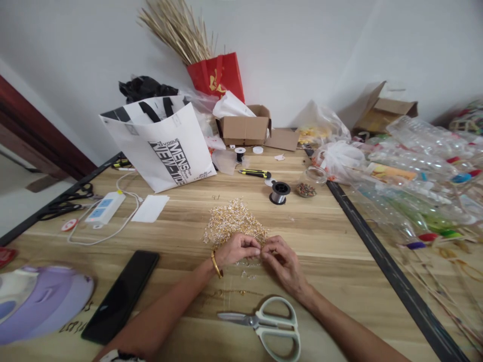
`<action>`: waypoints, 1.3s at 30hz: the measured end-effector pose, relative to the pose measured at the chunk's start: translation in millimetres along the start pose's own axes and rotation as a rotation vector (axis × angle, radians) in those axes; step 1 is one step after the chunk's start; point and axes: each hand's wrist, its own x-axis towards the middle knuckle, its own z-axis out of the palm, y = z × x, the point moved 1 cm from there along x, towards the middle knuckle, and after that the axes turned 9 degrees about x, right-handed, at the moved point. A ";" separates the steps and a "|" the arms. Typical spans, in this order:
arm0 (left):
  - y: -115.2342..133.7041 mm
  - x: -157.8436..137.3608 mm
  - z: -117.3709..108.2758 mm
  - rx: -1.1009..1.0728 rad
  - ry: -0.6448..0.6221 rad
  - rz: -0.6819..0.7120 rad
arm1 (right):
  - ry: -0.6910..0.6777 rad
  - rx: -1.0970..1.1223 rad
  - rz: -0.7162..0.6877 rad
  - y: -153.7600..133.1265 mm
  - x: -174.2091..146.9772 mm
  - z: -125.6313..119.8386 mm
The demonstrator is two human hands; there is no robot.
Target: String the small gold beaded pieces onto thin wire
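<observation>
Pale-handled scissors point(258, 322) lie nearest, and beyond them the left hand point(238, 249) and right hand point(282, 260) meet, fingertips seemingly pinching one small piece point(261, 248) too fine to identify, at the near edge of the gold-and-clear bead heap point(231, 221) that a wrist's brush could scatter.

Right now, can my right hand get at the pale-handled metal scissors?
Likely yes: the scissors lie uncovered on the wood-grain tabletop, nearer you than your right hand, with bare wood between, though that hand looks busy beside your left hand.
</observation>
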 end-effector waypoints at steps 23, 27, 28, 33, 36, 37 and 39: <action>2.8 0.9 -1.4 0.068 0.070 0.036 | 0.025 -0.009 0.147 6.2 -0.2 -0.2; -0.3 1.0 -1.9 0.065 0.061 0.055 | 0.001 -0.009 0.161 7.5 -0.4 -0.7; -1.1 1.1 -1.9 0.059 0.058 0.057 | -0.004 -0.005 0.160 7.4 -0.4 -0.8; -3.3 1.7 -2.3 0.082 0.068 0.055 | -0.009 0.003 0.165 6.7 -0.2 -1.1; -2.9 1.9 -2.5 0.110 0.075 0.051 | -0.006 0.001 0.175 7.2 -0.2 -1.3; -2.7 1.9 -2.6 0.116 0.077 0.048 | -0.008 0.000 0.177 7.5 -0.3 -1.4; -2.3 1.8 -2.6 0.120 0.076 0.044 | -0.010 0.000 0.177 8.4 -0.5 -1.5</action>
